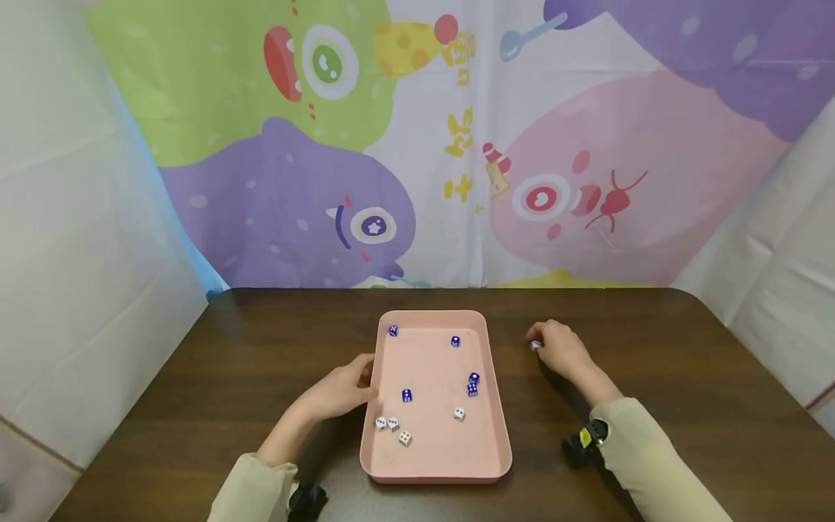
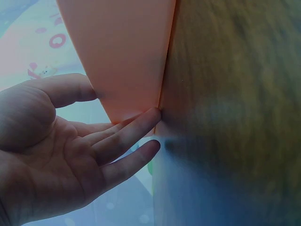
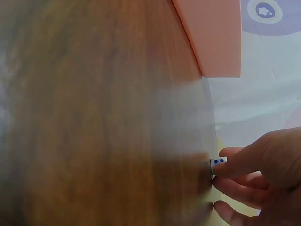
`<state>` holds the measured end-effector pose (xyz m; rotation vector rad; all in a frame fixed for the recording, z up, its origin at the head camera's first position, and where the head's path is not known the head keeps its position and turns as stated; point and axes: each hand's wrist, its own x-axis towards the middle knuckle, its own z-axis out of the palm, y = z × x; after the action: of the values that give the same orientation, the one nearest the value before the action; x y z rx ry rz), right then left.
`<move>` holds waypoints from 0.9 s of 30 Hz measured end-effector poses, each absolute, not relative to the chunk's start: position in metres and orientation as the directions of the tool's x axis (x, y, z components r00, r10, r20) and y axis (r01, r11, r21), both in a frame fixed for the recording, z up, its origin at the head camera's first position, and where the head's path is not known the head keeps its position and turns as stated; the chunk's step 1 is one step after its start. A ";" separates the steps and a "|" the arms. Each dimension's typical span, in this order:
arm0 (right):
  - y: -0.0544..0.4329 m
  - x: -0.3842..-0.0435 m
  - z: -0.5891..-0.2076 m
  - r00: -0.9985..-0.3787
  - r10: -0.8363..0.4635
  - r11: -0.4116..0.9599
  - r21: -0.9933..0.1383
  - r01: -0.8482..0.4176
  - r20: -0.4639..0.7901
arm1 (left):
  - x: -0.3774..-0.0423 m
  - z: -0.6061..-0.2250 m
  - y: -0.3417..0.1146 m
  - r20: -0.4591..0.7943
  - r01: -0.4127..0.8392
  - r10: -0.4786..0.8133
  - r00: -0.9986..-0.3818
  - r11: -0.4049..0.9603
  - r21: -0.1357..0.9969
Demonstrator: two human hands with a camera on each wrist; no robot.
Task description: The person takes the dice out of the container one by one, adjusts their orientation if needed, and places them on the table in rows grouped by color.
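Note:
A shallow pink tray (image 1: 433,464) lies on the table with several blue dice (image 1: 407,395) and several white dice (image 1: 405,438) in it. My left hand (image 1: 339,391) is at the tray's left wall; in the left wrist view its extended fingers (image 2: 127,136) and thumb touch the outside of that wall. To the right of the tray, my right hand (image 1: 562,349) pinches a white die (image 3: 219,161) between thumb and fingertips. Blue pips show on that die in the right wrist view, where it is right at the table surface.
The dark wooden table (image 1: 287,319) has a rounded far edge. Behind it hangs a cloth (image 1: 450,239) printed with cartoon creatures, and pale sheets (image 1: 98,217) close off both sides. Two of the blue dice (image 1: 472,390) sit close together near the tray's right wall.

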<state>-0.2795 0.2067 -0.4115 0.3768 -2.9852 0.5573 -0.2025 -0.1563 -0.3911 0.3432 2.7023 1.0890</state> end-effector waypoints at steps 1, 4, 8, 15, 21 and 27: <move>0.207 -0.279 -0.412 -0.966 -0.227 0.904 -0.341 -0.257 0.126 | -0.203 -0.392 -0.156 -0.103 0.139 0.292 -0.951 0.701 0.699; 0.207 -0.277 -0.412 -0.964 -0.231 0.906 -0.333 -0.262 0.130 | -0.203 -0.393 -0.156 -0.103 0.142 0.294 -0.950 0.701 0.699; 0.205 -0.275 -0.409 -0.964 -0.237 0.911 -0.316 -0.265 0.123 | -0.204 -0.394 -0.156 -0.102 0.141 0.294 -0.950 0.700 0.700; 0.198 -0.265 -0.399 -0.968 -0.222 0.932 -0.265 -0.247 0.119 | -0.203 -0.393 -0.157 -0.115 0.129 0.289 -0.950 0.701 0.701; 0.185 -0.251 -0.392 -0.958 -0.231 0.929 -0.253 -0.268 0.169 | -0.203 -0.392 -0.157 -0.126 0.115 0.286 -0.950 0.693 0.712; 0.173 -0.240 -0.390 -0.950 -0.229 0.911 -0.297 -0.286 0.210 | -0.203 -0.392 -0.157 -0.128 0.113 0.286 -0.950 0.695 0.710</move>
<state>-0.2399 0.1733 -0.3898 0.3941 -2.9026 0.4890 -0.2026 -0.1570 -0.3919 0.3200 2.6762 1.0993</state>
